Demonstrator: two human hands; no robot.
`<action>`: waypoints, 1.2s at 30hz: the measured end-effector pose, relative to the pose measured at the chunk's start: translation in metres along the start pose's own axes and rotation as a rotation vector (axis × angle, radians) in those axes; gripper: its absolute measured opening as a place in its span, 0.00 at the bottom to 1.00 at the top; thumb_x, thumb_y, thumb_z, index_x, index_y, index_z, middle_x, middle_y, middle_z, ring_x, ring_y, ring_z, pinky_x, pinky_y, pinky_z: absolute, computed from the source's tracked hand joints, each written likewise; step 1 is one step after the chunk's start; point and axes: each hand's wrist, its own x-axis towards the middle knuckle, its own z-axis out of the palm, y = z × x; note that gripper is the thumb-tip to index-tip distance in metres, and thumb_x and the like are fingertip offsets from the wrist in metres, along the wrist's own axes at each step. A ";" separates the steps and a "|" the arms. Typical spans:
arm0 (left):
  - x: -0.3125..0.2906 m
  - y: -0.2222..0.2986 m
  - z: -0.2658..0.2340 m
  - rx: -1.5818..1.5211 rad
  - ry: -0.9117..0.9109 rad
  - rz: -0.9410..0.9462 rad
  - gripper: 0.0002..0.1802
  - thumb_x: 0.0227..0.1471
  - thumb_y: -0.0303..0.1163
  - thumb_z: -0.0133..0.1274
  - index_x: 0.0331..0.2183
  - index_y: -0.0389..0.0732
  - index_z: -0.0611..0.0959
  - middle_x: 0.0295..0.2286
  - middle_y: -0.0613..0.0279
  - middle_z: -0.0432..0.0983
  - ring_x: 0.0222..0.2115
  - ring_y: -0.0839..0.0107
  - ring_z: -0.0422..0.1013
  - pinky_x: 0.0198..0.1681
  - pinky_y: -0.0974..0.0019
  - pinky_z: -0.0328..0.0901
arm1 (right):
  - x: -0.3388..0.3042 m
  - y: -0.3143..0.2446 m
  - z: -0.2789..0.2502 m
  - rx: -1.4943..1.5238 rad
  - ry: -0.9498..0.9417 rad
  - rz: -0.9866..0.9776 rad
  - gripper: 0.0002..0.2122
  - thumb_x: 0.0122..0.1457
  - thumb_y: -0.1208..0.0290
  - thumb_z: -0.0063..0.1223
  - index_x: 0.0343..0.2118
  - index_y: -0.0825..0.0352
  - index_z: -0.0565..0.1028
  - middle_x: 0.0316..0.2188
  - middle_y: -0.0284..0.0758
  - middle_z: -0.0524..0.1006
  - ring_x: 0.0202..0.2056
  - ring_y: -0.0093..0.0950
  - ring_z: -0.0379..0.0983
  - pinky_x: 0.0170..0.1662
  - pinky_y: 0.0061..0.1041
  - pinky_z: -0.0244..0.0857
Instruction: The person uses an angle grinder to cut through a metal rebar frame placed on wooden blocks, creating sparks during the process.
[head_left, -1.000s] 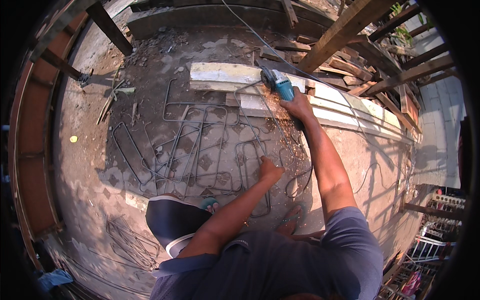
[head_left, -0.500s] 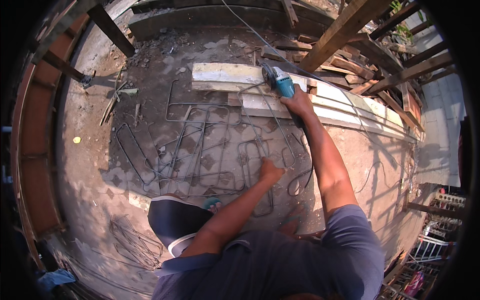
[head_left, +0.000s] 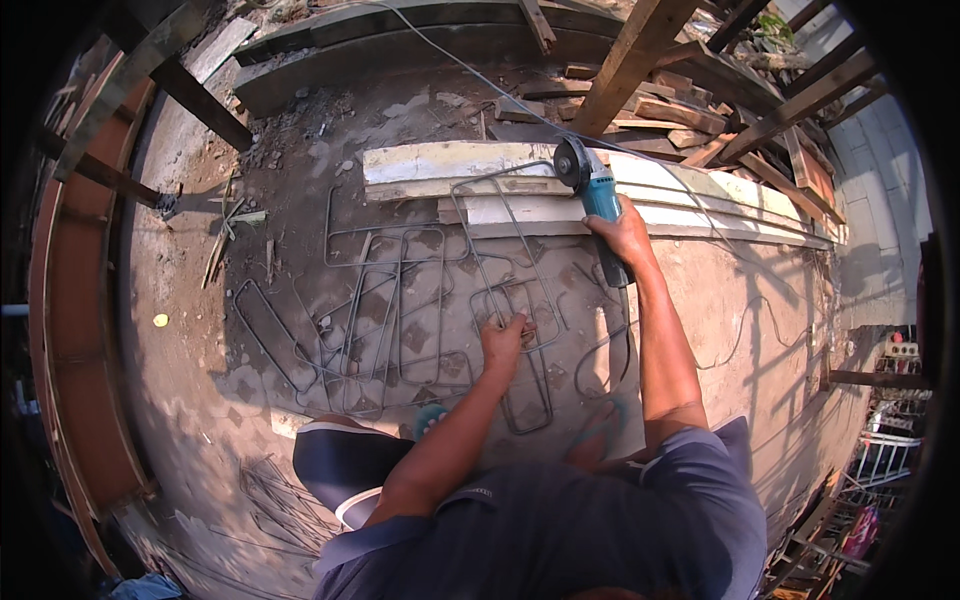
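Observation:
My right hand (head_left: 624,236) is wrapped round the body of a teal-and-black angle grinder (head_left: 601,196). The grinder's dark disc (head_left: 571,163) points away from me, above the pale planks and just right of the far end of a bent steel rod frame (head_left: 511,212). My left hand (head_left: 503,345) is closed on the near part of that thin rod frame, its fingers partly hidden. Around and under it, more bent rod frames (head_left: 402,310) lie loosely overlapped on the patterned paving. The grinder's dark cord (head_left: 628,352) loops down beside my right forearm.
Pale painted planks (head_left: 460,160) lie across the ground ahead. Beyond them are a wooden post (head_left: 627,70) and a pile of scrap timber (head_left: 690,115). A thin cable (head_left: 470,68) crosses over the planks. More rods (head_left: 285,505) lie at the lower left, near my knee (head_left: 345,465).
The grinder has moved right and turned more upright, its disc now apart from the rod. My left hand has shifted left and slightly nearer, with the rod frame moving too. The view has shifted slightly.

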 end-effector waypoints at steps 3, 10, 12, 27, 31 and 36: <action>-0.030 0.047 0.009 -0.099 0.031 0.037 0.19 0.63 0.42 0.57 0.29 0.35 0.74 0.20 0.66 0.70 0.22 0.72 0.74 0.25 0.69 0.68 | -0.011 0.031 -0.011 0.136 0.101 0.011 0.32 0.45 0.58 0.69 0.52 0.72 0.74 0.43 0.49 0.81 0.44 0.41 0.79 0.50 0.35 0.70; -0.058 0.085 -0.017 0.456 -0.118 0.639 0.24 0.68 0.46 0.49 0.25 0.38 0.73 0.18 0.73 0.63 0.20 0.80 0.58 0.21 0.68 0.52 | -0.031 0.053 -0.020 0.335 0.264 0.042 0.29 0.46 0.59 0.69 0.47 0.74 0.75 0.39 0.47 0.81 0.42 0.37 0.78 0.48 0.33 0.69; -0.075 0.100 -0.011 0.571 -0.142 0.752 0.26 0.68 0.46 0.48 0.23 0.36 0.73 0.18 0.72 0.62 0.21 0.80 0.56 0.22 0.67 0.52 | -0.034 0.057 -0.031 0.358 0.314 0.059 0.28 0.46 0.59 0.69 0.46 0.74 0.75 0.38 0.46 0.81 0.40 0.36 0.78 0.47 0.33 0.70; -0.087 0.017 -0.015 0.755 -0.440 0.428 0.28 0.68 0.47 0.48 0.25 0.32 0.76 0.16 0.67 0.63 0.22 0.78 0.57 0.25 0.63 0.58 | -0.071 0.042 -0.108 0.554 0.539 -0.026 0.19 0.50 0.62 0.69 0.39 0.70 0.76 0.28 0.35 0.79 0.27 0.24 0.75 0.31 0.26 0.70; -0.084 0.033 -0.002 0.647 -0.328 0.310 0.29 0.68 0.48 0.46 0.22 0.36 0.74 0.16 0.71 0.63 0.20 0.79 0.57 0.23 0.65 0.56 | -0.070 0.032 -0.103 0.512 0.488 -0.027 0.21 0.49 0.61 0.70 0.41 0.71 0.76 0.31 0.36 0.79 0.30 0.26 0.75 0.36 0.27 0.70; -0.085 0.116 -0.008 0.256 -0.092 0.121 0.29 0.68 0.50 0.47 0.21 0.40 0.71 0.16 0.73 0.60 0.18 0.81 0.56 0.21 0.68 0.52 | -0.060 0.018 -0.075 0.502 0.398 -0.083 0.22 0.49 0.61 0.70 0.41 0.71 0.76 0.31 0.37 0.80 0.31 0.26 0.75 0.37 0.27 0.70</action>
